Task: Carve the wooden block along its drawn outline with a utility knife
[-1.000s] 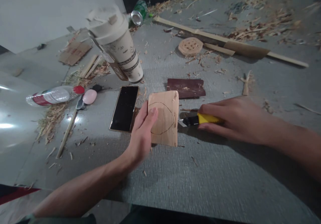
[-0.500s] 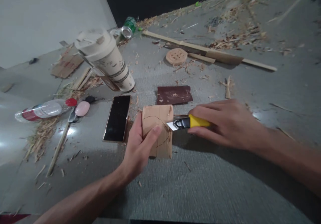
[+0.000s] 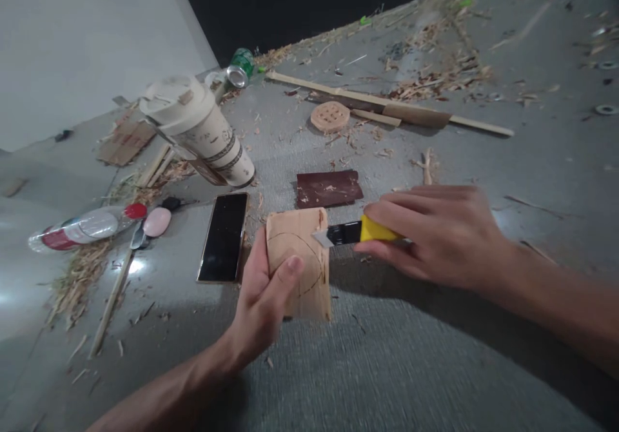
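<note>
My left hand (image 3: 268, 290) grips a small flat piece of wood (image 3: 309, 225) by its left side, the thumb lying across its face. A dark circle is drawn on that face. In my right hand (image 3: 430, 232) is a utility knife (image 3: 377, 229) with a yellow and black handle. Its blade points left and lies over the upper right of the wood, close to the drawn line; whether it cuts in cannot be made out. Just beyond the wood lies a dark red-brown sheet (image 3: 329, 188). To the left of my left hand is a black phone (image 3: 222, 238).
A large white lidded cup (image 3: 207, 135) stands behind the phone. Left of it lies a plastic bottle (image 3: 82, 227) with a red cap. Farther back are a green can (image 3: 240, 68), a carved wooden disc (image 3: 330, 117) and a long wooden strip (image 3: 319, 88). Shavings litter the grey surface.
The view has shifted slightly. The wood is tilted a little more toward me, showing more of the drawn circle. The knife's blade has moved from the wood's right edge onto its upper right face.
</note>
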Motion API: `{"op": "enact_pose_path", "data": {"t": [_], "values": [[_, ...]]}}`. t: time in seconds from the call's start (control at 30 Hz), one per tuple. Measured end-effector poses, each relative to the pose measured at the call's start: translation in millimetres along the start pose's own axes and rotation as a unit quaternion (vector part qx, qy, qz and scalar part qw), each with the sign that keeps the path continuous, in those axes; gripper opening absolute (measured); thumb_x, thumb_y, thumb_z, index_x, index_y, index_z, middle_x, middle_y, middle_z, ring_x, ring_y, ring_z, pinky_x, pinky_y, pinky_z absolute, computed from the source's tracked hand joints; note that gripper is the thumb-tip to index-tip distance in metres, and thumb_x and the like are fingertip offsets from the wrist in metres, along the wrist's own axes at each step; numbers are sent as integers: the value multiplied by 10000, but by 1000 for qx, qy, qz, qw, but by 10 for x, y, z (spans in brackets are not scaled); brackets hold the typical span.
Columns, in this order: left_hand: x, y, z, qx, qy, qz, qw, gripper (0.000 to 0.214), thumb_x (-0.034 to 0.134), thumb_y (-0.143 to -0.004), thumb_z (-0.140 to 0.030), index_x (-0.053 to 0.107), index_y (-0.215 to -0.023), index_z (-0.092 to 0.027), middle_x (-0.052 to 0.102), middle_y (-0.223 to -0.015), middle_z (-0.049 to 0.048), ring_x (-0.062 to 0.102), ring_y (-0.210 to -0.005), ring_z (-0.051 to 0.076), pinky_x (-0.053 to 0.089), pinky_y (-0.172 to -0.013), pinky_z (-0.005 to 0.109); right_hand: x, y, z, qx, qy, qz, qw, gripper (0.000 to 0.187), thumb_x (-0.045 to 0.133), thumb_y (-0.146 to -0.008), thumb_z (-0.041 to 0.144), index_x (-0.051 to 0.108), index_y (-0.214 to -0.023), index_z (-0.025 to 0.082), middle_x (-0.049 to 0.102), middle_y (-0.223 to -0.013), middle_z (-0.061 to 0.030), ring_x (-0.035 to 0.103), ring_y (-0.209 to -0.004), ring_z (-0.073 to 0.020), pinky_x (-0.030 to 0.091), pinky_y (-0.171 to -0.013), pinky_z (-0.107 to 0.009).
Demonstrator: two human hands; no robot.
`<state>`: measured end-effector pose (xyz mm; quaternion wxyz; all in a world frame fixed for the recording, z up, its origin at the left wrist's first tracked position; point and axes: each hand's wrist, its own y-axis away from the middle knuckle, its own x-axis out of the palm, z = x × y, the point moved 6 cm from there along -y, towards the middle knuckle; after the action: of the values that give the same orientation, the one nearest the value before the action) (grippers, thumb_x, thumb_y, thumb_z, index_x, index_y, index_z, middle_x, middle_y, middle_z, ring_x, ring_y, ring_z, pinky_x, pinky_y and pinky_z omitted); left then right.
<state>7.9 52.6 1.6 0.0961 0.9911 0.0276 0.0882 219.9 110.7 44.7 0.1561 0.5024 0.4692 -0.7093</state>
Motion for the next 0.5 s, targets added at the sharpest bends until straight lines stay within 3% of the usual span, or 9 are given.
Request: {"op": "enact_pose_path", "data": {"t": [0.1,0.13,0.2,0.23,0.3,0.4,0.5], "values": [[-26,95,15,7,-37,18,999,424,731,-1015,-428,604,-1383,-258,798,-1215,97,786,-917,239,688,-733,346,-46,-26,-184,65,-28,-11,997,386,557,-1115,516,609,-859,232,668,-707,9,522,-566,-138,293,-579,-330],[15,153,35,7,-46,66,997,368,723,-1022,-426,616,-1339,-272,797,-1112,74,750,-773,205,642,-607,317,-65,-29,-307,106,-42,-17,993,439,558,-1111,555,589,-818,229,592,-633,29,437,-506,-116,256,-551,-328],[166,302,33,52,-71,213,973,326,799,-958,-398,650,-1212,-259,763,-916,50,683,-686,188,584,-562,311,-145,-9,-590,214,-29,-62,974,459,611,-1085,540,539,-757,227,434,-554,60,343,-479,-99,236,-543,-324],[180,341,31,71,-76,229,968,315,803,-954,-386,658,-1204,-262,753,-902,46,667,-694,183,578,-583,312,-177,-7,-672,234,-25,-81,969,470,659,-1054,525,499,-726,227,398,-566,63,317,-502,-94,245,-556,-322],[90,296,33,79,-67,152,983,319,775,-986,-399,663,-1255,-268,744,-962,47,655,-743,171,578,-617,294,-185,-7,-735,256,-40,-94,961,446,604,-1078,460,471,-721,229,361,-580,64,316,-522,-93,271,-570,-314],[-115,123,30,68,-78,-26,994,359,736,-1026,-458,656,-1319,-266,723,-1100,48,654,-892,178,607,-767,294,-61,-46,-502,171,-96,-34,980,438,558,-1103,525,548,-791,219,426,-576,63,359,-474,-88,266,-520,-305],[-167,-3,12,63,-89,-81,991,436,725,-1024,-512,642,-1350,-235,715,-1197,70,666,-1042,223,610,-942,361,8,-20,-217,79,-109,-14,991,428,524,-1127,558,598,-882,215,513,-618,51,419,-491,-101,286,-511,-287]]}}
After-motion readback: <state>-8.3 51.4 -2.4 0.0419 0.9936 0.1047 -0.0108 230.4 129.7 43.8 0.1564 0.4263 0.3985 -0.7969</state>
